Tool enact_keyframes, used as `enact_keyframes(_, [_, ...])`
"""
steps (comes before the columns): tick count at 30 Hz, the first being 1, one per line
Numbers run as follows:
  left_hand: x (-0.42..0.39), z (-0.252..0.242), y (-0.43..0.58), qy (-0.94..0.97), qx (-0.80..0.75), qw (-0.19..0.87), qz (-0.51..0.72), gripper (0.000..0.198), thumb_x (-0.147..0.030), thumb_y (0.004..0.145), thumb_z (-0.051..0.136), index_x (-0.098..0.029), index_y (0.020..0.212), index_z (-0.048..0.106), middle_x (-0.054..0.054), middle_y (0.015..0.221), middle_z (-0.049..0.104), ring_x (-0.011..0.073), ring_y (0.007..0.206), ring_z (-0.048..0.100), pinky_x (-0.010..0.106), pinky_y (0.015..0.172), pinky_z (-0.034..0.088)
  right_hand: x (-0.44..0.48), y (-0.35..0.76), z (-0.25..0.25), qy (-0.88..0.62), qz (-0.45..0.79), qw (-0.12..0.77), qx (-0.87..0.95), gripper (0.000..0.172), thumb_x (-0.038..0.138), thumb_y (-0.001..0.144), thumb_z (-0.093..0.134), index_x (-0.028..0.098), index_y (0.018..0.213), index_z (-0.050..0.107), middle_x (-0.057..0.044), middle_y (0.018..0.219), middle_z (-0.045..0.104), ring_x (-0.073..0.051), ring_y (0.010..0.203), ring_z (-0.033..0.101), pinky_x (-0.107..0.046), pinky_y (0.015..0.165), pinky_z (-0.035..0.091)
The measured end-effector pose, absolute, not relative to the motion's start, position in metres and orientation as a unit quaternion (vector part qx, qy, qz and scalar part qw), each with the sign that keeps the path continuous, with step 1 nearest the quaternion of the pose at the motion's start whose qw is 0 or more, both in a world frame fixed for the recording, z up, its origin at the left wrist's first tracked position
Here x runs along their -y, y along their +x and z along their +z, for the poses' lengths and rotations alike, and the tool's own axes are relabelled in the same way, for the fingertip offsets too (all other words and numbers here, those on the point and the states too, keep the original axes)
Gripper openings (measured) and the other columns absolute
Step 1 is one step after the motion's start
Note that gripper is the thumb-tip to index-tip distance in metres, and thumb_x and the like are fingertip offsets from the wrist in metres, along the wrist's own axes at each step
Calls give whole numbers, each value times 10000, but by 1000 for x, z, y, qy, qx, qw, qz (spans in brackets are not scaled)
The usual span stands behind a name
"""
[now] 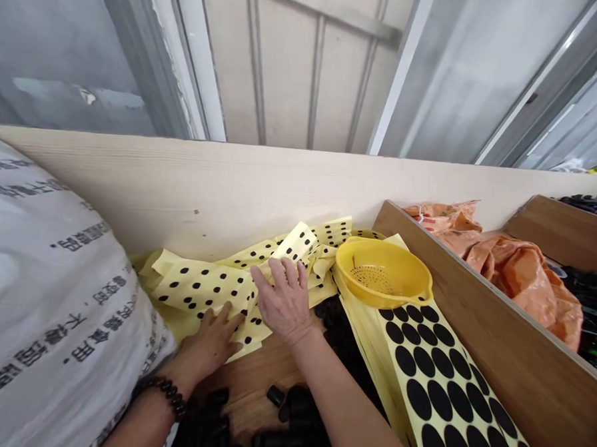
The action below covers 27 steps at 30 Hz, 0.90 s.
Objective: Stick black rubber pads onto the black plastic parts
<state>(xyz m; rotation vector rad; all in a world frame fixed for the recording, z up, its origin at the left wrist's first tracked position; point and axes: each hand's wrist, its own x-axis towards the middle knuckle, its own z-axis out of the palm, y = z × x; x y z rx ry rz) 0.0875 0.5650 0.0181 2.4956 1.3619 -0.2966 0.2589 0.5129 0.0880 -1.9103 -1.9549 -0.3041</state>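
Pale yellow sheets with rows of small black dots point(195, 281) lie in a loose, crumpled pile against the back board. My left hand point(215, 342), with a dark beaded bracelet point(172, 394) at its wrist, rests on the lower edge of this pile, fingers spread. Just right of it, my right hand point(287, 306) reaches over the sheets with fingers apart, close to a raised, folded sheet point(297, 240). Neither hand visibly grips anything; the right fingertips' contact is hard to make out. Black cylindrical pieces point(296, 410) lie below the hands.
At right, a yellow strainer basket point(374, 297) sits on sheets with larger black ovals point(441, 364). A wooden divider point(497, 334) separates them from an orange plastic bag point(516, 268). A bulging white printed sack point(64, 304) crowds the left side.
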Motion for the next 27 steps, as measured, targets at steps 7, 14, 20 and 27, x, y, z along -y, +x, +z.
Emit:
enact_keyframes(7, [-564, 20, 88, 857, -482, 152, -104, 520, -248, 818, 445, -260, 1338, 436, 115, 1534, 192, 437, 1355, 175, 609, 902, 400, -524, 304, 32, -802, -35, 96, 588, 313, 323, 916, 468, 104, 1083, 616, -169, 1102, 592, -312, 1088, 510, -512, 915, 392])
enact_keyframes(14, [-561, 21, 90, 853, -483, 158, -117, 641, -267, 793, 478, -261, 1416, 329, 122, 1554, 120, 440, 1376, 127, 587, 922, 401, -535, 330, 28, -788, 12, 42, 614, 358, 330, 918, 527, 180, 1242, 497, -96, 1275, 508, -254, 1120, 522, -462, 902, 459])
enact_keyframes(20, [-554, 34, 95, 851, -487, 159, -116, 661, -242, 771, 502, -275, 1411, 338, 123, 1552, 127, 425, 1378, 148, 588, 931, 392, -524, 328, 62, -775, 9, -16, 632, 278, 300, 883, 586, 160, 1122, 570, -84, 1226, 535, -250, 1110, 522, -452, 890, 466])
enact_keyframes(27, [-549, 47, 96, 839, -514, 141, -112, 685, -291, 748, 533, -264, 1406, 343, 173, 1511, 218, 389, 1332, 295, 503, 920, 411, -523, 315, 64, -803, -13, -37, 595, 194, 232, 916, 539, 143, 1083, 581, -74, 1114, 589, -181, 899, 611, -355, 745, 532])
